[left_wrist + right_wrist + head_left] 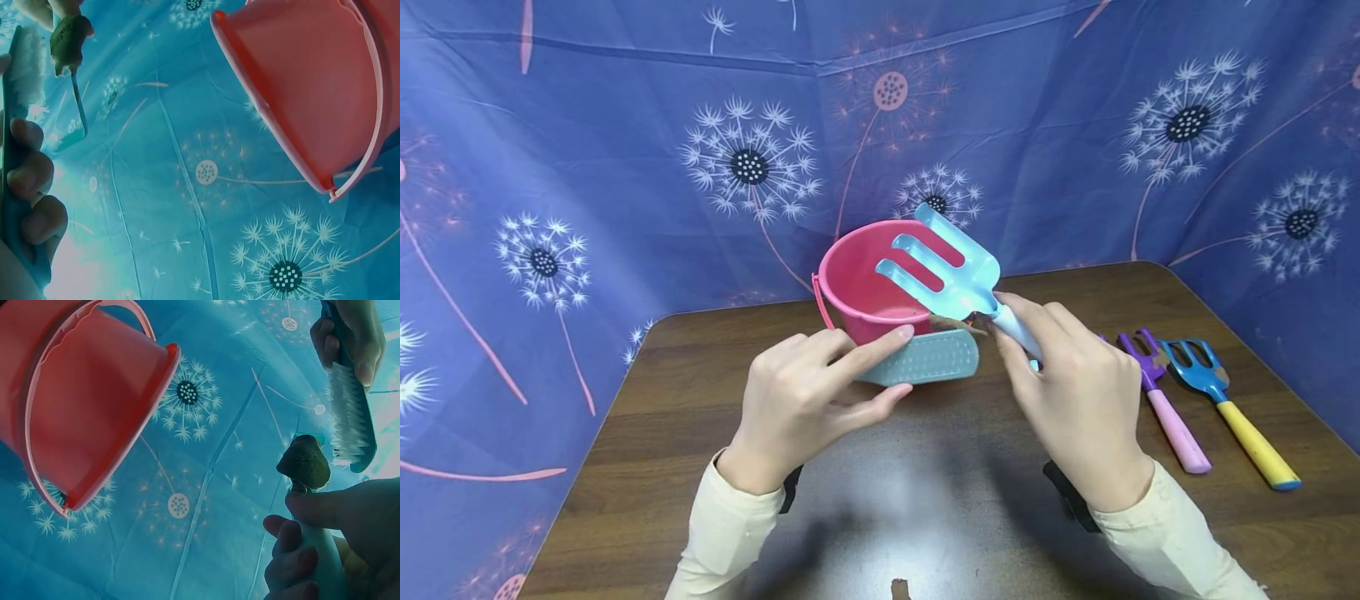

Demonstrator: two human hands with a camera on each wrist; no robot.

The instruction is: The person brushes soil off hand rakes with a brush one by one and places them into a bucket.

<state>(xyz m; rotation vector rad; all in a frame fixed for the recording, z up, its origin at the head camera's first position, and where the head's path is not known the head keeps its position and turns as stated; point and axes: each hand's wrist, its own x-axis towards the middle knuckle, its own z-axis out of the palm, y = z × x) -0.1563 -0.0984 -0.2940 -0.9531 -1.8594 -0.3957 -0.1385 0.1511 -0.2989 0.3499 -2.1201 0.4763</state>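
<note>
My left hand (808, 387) grips a scrub brush with a teal back (936, 358); its white bristles (347, 419) show in the right wrist view. My right hand (1075, 392) holds a light blue three-tined hand fork (970, 279) by its pale handle, tines pointing up and to the left. A brown, dirt-like patch (305, 464) covers the fork's neck. Beside this patch are the bristles, with a small gap between them in the right wrist view. Behind both hands stands a pink bucket (857, 275), partly hidden by the fork and brush.
On the right of the brown wooden table (647, 417) lie a purple fork with a pink handle (1180, 429) and a blue fork with a yellow handle (1255, 442). Both carry brownish patches. A blue dandelion-print cloth (640, 83) hangs behind the table.
</note>
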